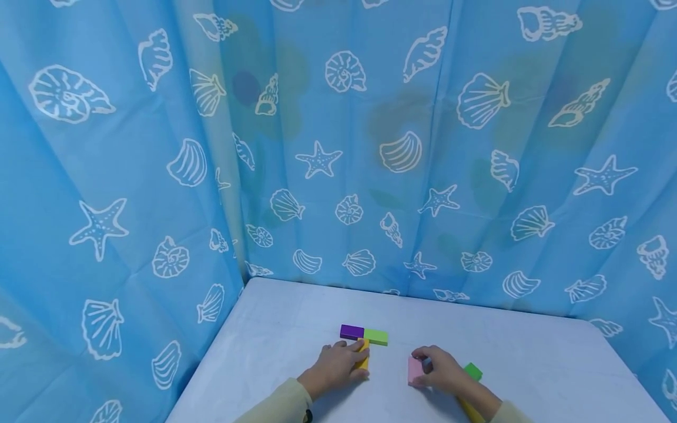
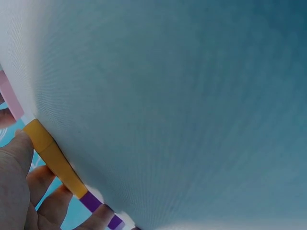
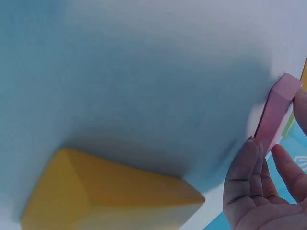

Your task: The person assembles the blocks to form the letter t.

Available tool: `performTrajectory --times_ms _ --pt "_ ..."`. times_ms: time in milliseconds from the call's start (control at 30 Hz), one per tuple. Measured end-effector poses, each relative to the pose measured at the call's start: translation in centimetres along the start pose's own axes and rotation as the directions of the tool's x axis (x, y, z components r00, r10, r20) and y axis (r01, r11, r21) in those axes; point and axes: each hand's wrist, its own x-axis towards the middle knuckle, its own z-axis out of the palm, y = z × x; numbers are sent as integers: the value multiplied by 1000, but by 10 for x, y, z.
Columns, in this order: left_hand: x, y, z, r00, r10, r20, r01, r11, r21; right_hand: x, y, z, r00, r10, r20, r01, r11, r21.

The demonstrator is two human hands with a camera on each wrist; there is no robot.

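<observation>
Separately, 2 hands (image 1: 337,365) (image 1: 443,372) hold 1 yellow-orange block (image 2: 60,167), 1 pink block (image 1: 414,372).

The head view is evenly bright, with soft shadows on the table (image 1: 296,305) toward six o'clock. Both wrist views are dimmer and bluish; the left darkens toward two o'clock. In the right, the yellow block (image 3: 134,177) at seven o'clock appears softer than the pink block (image 3: 273,112) at three.

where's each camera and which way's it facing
On the head: facing forward and down at the table, curtain; left hand, right hand, sleeves show.
On left wrist: facing table near the yellow block; both hands partly show.
On right wrist: facing table near the pink block; right hand shows.
Both wrist views share the pink block.
</observation>
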Motion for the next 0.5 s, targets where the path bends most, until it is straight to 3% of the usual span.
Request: performTrajectory --times_ms 500 --pt "0 1 0 1000 -5 -4 5 1000 -4 13 -1 -5 1000 19 7 -20 999 29"
